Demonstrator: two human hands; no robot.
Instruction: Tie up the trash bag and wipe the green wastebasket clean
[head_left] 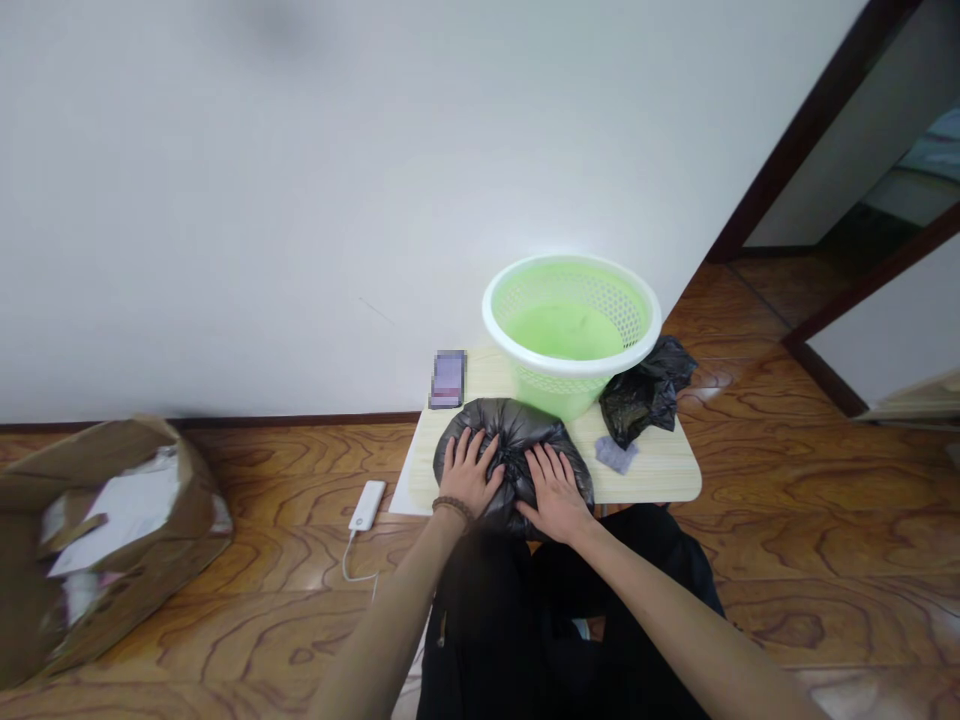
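Observation:
A full, rounded black plastic bag (517, 425) lies at the front edge of a small pale table (667, 470), its top gathered in the middle. My left hand (466, 475) rests flat on the bag's left side with the fingers spread. On the right side of it, my right hand (553, 492) presses down with its fingers stretched out. Whatever is inside the bag is hidden. Right behind it stands a green plastic basket (559, 385) with a white rim, and a crumpled black plastic bag (652, 390) lies to the right.
A phone (448, 378) with a blurred screen lies at the table's back left. Near the crumpled bag is a small grey cloth-like piece (616, 454). On the wooden floor are a white power bank (367, 505) with a cable and an open cardboard box (187, 560) holding papers.

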